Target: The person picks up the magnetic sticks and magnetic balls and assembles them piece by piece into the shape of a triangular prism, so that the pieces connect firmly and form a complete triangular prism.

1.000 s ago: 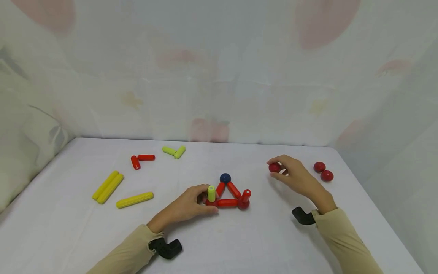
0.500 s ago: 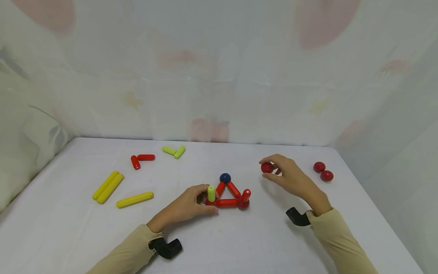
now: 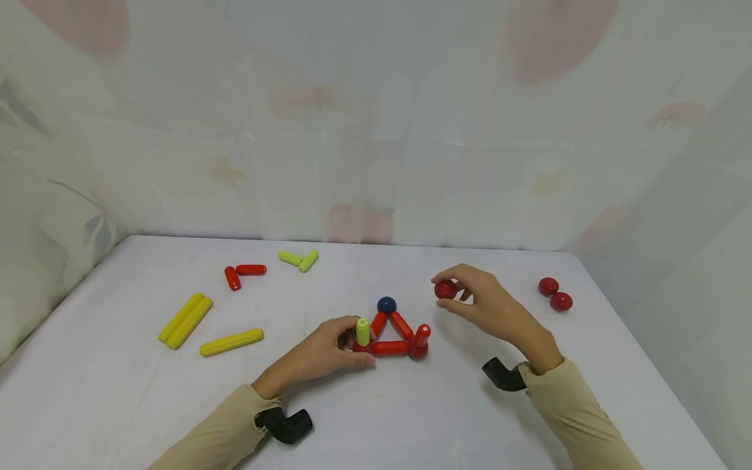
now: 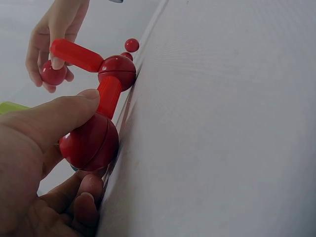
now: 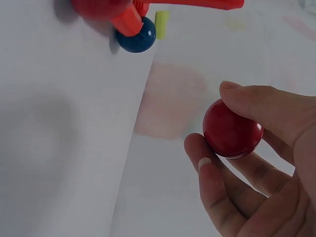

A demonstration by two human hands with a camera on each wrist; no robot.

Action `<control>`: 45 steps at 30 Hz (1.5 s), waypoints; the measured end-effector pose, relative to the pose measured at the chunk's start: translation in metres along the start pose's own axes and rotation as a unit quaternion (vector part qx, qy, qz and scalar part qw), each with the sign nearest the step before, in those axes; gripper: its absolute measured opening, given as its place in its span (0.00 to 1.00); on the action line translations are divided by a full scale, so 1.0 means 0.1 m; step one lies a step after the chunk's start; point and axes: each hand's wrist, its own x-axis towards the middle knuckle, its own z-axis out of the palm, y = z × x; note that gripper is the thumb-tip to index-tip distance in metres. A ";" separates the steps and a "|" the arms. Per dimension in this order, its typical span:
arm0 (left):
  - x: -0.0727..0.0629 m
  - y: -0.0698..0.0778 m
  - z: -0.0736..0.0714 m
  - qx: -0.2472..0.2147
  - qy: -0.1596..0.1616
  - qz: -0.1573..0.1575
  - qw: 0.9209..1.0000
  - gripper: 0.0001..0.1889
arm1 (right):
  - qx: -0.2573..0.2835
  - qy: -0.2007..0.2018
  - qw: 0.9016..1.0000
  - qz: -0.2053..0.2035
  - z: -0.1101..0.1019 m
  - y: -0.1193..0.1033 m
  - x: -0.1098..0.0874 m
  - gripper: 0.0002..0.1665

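A triangle of red rods (image 3: pixel 391 348) joins two red balls and a blue ball (image 3: pixel 386 305) on the table. From its front right ball (image 3: pixel 418 350) a red rod (image 3: pixel 422 335) stands up; from the front left ball (image 4: pixel 91 143) rises a yellow-green rod (image 3: pixel 363 332). My left hand (image 3: pixel 323 352) grips that front left ball between thumb and fingers. Off to the right of the triangle, my right hand (image 3: pixel 484 303) pinches a loose red ball (image 5: pixel 232 129) above the table, apart from the structure.
Two red balls (image 3: pixel 555 294) lie at the far right. On the left are several yellow rods (image 3: pixel 232 342), two short red rods (image 3: pixel 250 269) and two yellow-green rods (image 3: pixel 308 261). A patterned cloth (image 3: pixel 376 130) hangs behind the table (image 3: pixel 376 418).
My right hand has moved left with the red ball, closer to the triangle. The left hand and the structure have stayed in place.
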 end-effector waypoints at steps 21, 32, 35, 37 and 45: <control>0.01 0.01 -0.01 0.007 -0.002 -0.004 1.000 0.14 | 0.031 -0.018 0.999 -0.016 0.11 -0.28 0.08 0.22; 0.01 0.01 -0.01 0.006 -0.004 -0.005 1.000 0.15 | 0.050 -0.018 0.998 -0.046 0.18 -0.38 0.14 0.19; 0.01 0.02 -0.01 0.004 -0.005 -0.002 1.000 0.15 | 0.061 -0.023 0.997 -0.051 0.20 -0.39 0.15 0.19; 0.00 0.02 -0.01 0.003 -0.005 0.003 1.000 0.15 | 0.069 -0.026 0.996 -0.054 0.22 -0.41 0.16 0.18; 0.00 0.02 -0.01 0.003 -0.003 0.009 1.000 0.14 | 0.089 -0.028 0.993 -0.073 0.30 -0.48 0.21 0.17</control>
